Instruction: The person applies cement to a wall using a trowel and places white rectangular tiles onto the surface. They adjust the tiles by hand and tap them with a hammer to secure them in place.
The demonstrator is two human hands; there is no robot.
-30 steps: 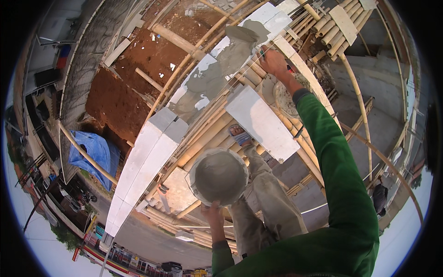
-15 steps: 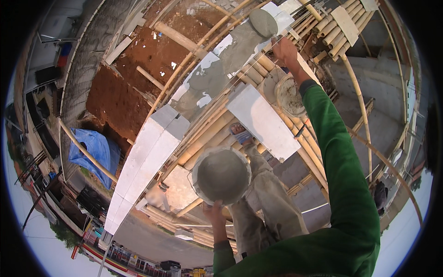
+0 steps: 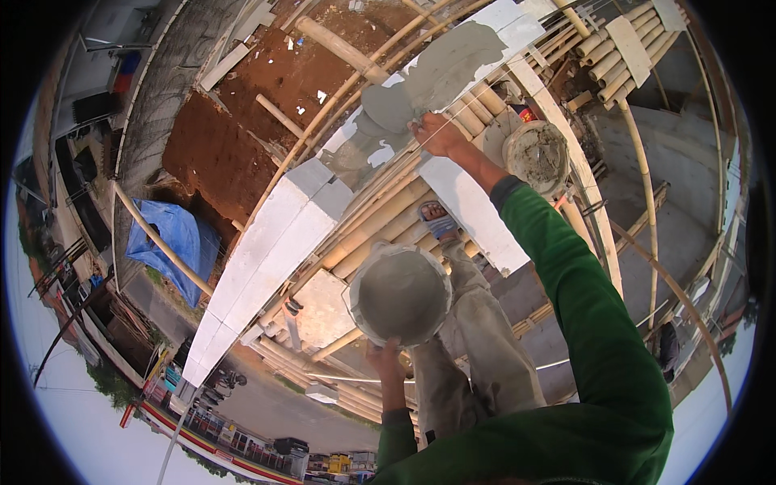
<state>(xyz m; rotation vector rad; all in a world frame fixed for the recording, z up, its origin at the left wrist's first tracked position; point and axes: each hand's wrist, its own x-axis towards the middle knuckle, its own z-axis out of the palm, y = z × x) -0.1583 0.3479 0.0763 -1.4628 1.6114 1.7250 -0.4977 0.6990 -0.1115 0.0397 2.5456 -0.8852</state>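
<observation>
My right hand (image 3: 438, 134) is closed round the handle of a trowel whose rounded grey blade (image 3: 386, 108) lies over the wet mortar (image 3: 453, 65) on top of a white block wall (image 3: 267, 234). The handle itself is mostly hidden by my fingers. Low in front of my legs, my left hand (image 3: 387, 357) grips the near rim of a round bucket (image 3: 353, 303) with smooth grey mortar (image 3: 402, 295) inside. Bare white patches show between the mortar smears along the wall's top.
I stand on bamboo poles (image 3: 368, 234) beside the wall. A loose white block (image 3: 477, 214) lies by my foot, and a second mortar-crusted bucket (image 3: 537, 155) stands farther right. Past the wall are red soil (image 3: 210, 153) and a blue tarp (image 3: 174, 246). A handsaw (image 3: 292, 311) rests at the left.
My right hand has drawn the trowel back along the wall, nearer and to the left, leaving mortar spread at the far part. The left hand still holds the bucket.
</observation>
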